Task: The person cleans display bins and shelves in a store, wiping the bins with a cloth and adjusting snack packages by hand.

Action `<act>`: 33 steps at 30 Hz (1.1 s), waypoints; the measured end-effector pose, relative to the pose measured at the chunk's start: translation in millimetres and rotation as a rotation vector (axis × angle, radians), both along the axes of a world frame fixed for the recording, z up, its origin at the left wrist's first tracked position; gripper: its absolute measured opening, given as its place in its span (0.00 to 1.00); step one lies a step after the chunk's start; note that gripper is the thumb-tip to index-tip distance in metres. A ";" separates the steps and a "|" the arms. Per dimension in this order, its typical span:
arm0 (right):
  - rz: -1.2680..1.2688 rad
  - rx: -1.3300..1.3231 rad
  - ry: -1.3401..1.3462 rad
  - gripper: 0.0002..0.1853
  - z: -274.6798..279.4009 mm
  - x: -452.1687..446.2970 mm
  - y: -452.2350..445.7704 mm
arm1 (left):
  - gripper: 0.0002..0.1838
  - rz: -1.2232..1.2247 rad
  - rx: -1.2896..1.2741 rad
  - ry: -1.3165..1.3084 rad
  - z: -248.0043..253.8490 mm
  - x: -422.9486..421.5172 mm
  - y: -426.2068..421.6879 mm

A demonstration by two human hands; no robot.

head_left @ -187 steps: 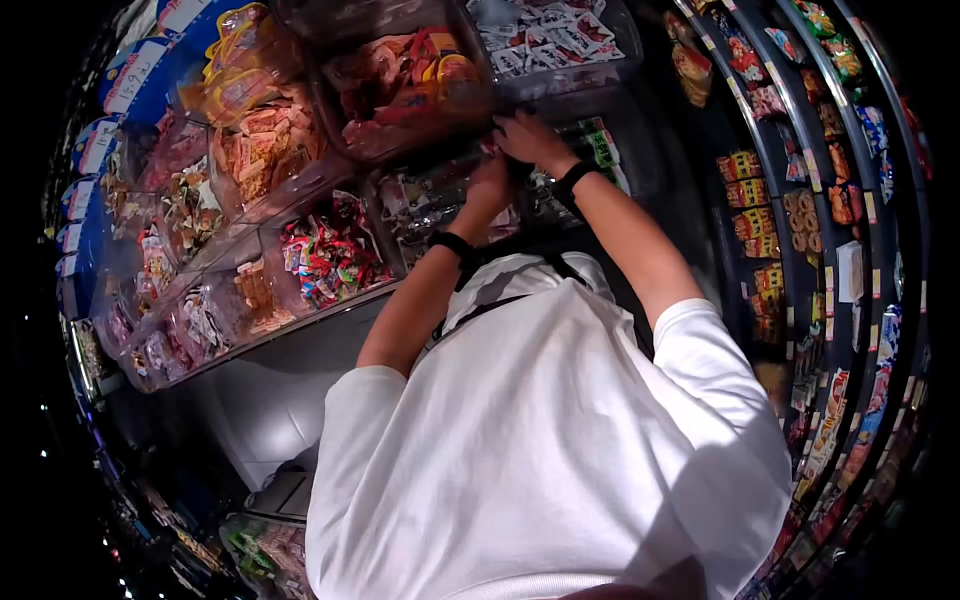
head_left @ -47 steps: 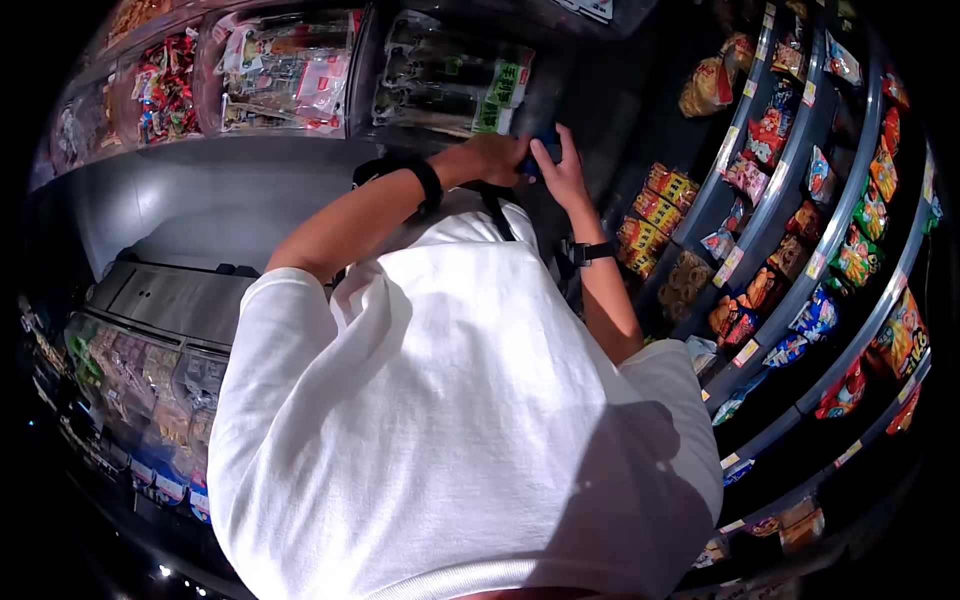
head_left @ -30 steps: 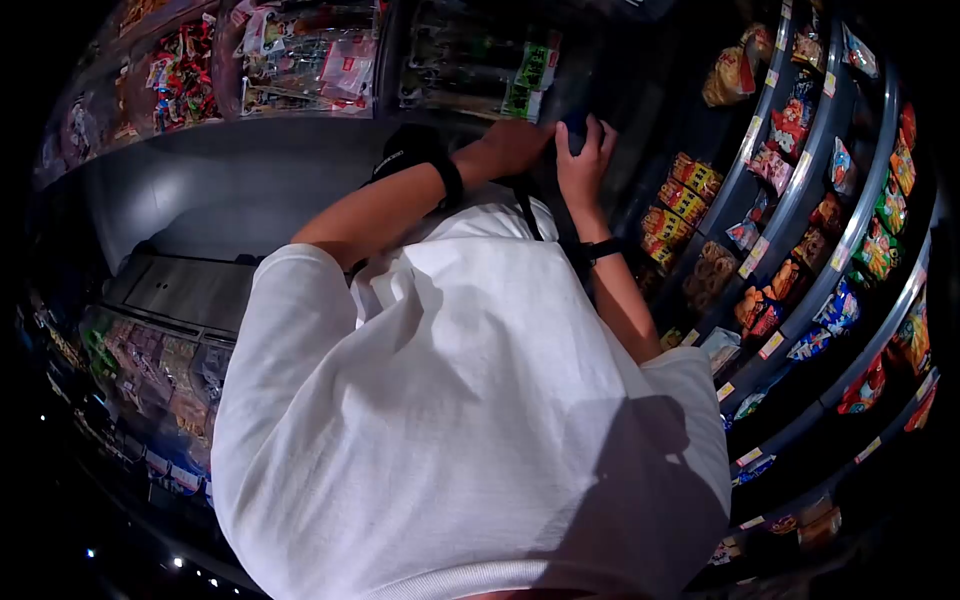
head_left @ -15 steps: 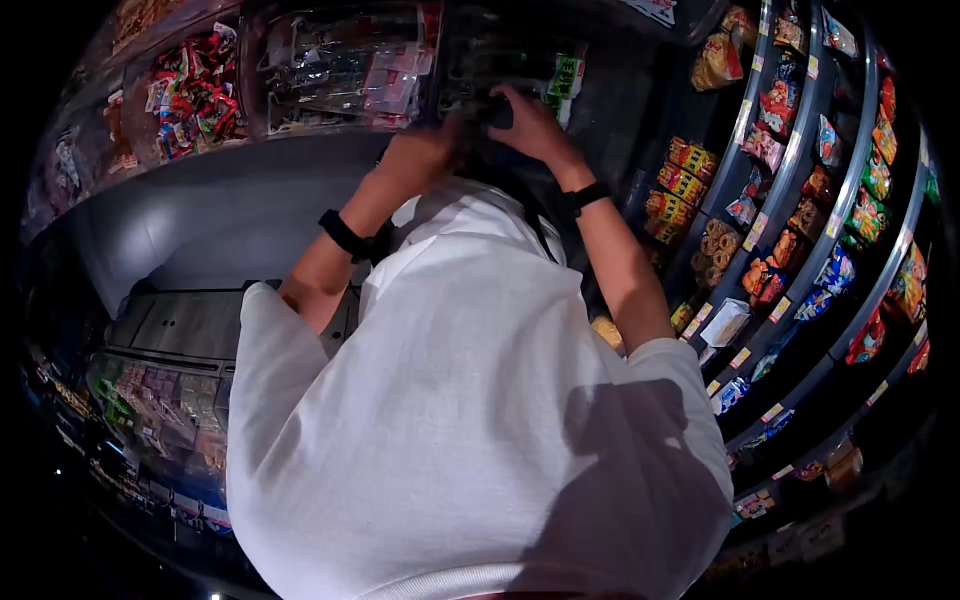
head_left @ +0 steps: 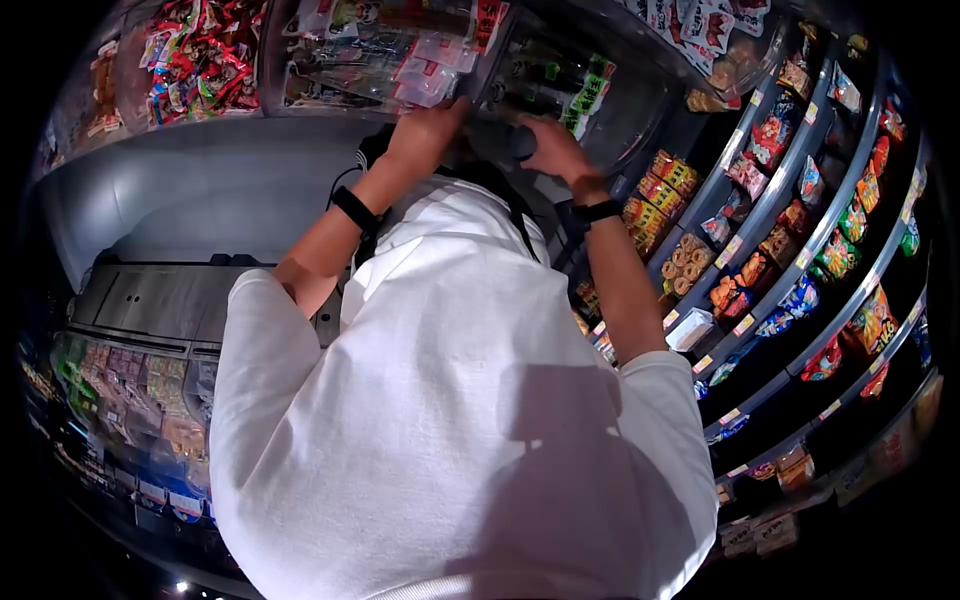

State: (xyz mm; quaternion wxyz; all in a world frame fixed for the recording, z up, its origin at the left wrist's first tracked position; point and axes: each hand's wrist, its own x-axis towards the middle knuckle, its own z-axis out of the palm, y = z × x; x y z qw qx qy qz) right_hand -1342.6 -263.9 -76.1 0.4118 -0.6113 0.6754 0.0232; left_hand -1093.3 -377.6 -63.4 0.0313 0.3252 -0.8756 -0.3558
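Note:
My left hand (head_left: 428, 136) is in front of the snack bins with its fingers curled inward. Its fingertips are partly hidden, so whatever they grip cannot be made out. A little to the right, my right hand (head_left: 556, 150) curves its thumb and fingers around a small dark round object (head_left: 522, 143). Just beyond both hands lie a bin of clear-wrapped packets with pink-and-white labels (head_left: 428, 82) and a bin of dark packets with green labels (head_left: 590, 95). Black bands circle both wrists.
Red candy-like packets (head_left: 205, 65) fill a bin at the upper left. Curved shelves of bagged snacks (head_left: 770, 230) rise close on my right. A grey bin front (head_left: 220, 180) and a dark counter (head_left: 150, 300) stand on the left, above packaged goods (head_left: 135, 385).
The view has shifted, bringing more of the upper bins into sight. My left hand is less blurred now. My right hand has moved slightly right and lower in view.

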 end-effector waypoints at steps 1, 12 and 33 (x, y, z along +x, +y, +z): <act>0.008 -0.004 -0.002 0.38 -1.6 9.3 -6.8 | 0.17 0.008 -0.004 -0.002 0.3 1.0 -2.6; -0.074 0.006 0.243 0.30 21.9 53.1 -15.1 | 0.18 -0.147 -0.110 0.101 0.8 1.0 -24.7; -0.336 -0.144 0.142 0.31 26.5 49.8 11.0 | 0.29 -0.384 0.144 -0.334 53.1 -52.1 -75.6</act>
